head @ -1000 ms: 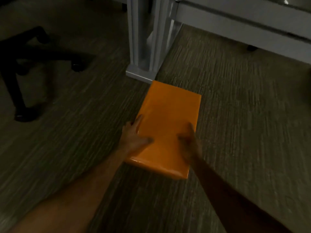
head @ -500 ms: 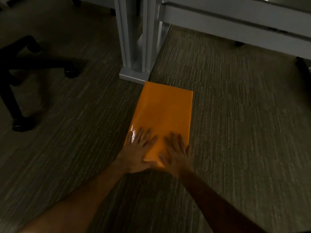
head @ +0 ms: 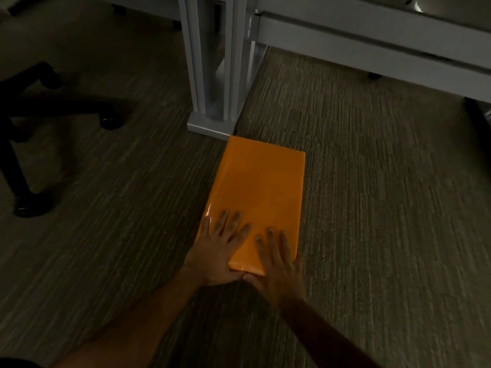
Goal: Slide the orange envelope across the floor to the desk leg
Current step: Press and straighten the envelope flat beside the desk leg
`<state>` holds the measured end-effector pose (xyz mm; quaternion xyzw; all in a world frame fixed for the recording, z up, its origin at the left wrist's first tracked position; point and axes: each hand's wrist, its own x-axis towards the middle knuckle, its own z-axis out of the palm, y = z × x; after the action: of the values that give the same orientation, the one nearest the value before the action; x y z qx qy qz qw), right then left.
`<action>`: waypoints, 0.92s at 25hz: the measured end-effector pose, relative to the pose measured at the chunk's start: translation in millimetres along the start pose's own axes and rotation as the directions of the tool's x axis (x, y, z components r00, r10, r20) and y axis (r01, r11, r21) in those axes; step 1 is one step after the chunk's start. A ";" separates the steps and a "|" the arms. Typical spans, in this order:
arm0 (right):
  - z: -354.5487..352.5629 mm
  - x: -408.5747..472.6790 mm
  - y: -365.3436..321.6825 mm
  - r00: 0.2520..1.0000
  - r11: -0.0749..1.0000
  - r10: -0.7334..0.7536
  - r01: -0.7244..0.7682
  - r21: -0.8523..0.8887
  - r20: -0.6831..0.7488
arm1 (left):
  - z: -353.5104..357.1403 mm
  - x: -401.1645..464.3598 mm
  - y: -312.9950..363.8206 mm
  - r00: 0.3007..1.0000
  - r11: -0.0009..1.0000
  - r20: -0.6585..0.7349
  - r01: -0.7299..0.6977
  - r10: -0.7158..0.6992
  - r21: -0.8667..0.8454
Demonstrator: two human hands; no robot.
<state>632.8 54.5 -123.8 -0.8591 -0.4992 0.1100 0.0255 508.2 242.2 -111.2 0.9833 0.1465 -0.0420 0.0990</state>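
The orange envelope (head: pixel 260 187) lies flat on the carpet, long side pointing away from me. Its far left corner touches the base plate of the grey desk leg (head: pixel 212 75). Both my hands rest palm-down on the envelope's near end, fingers spread. My left hand (head: pixel 218 251) covers the near left corner and my right hand (head: pixel 279 264) covers the near right part. The thumbs meet at the near edge. Neither hand grips the envelope.
A black office chair base (head: pixel 24 107) with castors stands on the left. A grey desk beam (head: pixel 372 49) runs along the upper right, with a dark object (head: pixel 478 112) at the right edge. Striped carpet surrounds the envelope.
Both hands have slid back to the envelope's near edge and flattened, fingers spread. The envelope's near end now lies flat; its far corner stays at the leg's base.
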 end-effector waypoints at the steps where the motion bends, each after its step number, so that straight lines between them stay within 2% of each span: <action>1: 0.9 1.0 0.1 1.000 1.000 0.004 -0.004 -0.004 -0.001 | 2.8 1.2 -1.1 1.000 1.000 -0.008 -0.004 0.004 -0.005; 14: -5.9 26.2 3.0 0.998 1.000 0.022 -0.022 0.018 -0.051 | 0.5 30.4 -14.1 0.999 0.999 -0.022 -0.037 0.037 0.006; 23: -21.2 123.7 52.8 0.987 0.998 0.020 -0.030 -0.058 -0.157 | -11.2 140.0 -45.4 0.997 0.996 -0.060 -0.046 0.050 0.080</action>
<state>741.4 136.3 -131.5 -0.8716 -0.4879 0.0277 0.0375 628.8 326.2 -124.1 0.9905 0.1241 -0.0148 0.0567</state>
